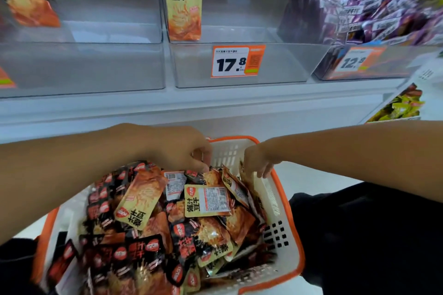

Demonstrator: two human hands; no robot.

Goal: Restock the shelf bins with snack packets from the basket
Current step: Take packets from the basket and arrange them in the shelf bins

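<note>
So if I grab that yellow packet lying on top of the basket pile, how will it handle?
The yellow packet looks flat and thin, so probably light and floppy. Its glossy film may be slippery. It lies loose on the heap, so neighbours could shift.

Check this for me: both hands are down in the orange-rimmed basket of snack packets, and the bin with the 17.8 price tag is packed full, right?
Not quite. The head view shows the bin behind the 17.8 price tag nearly empty, holding one yellow packet. Left hand and right hand are indeed in the basket.
</note>
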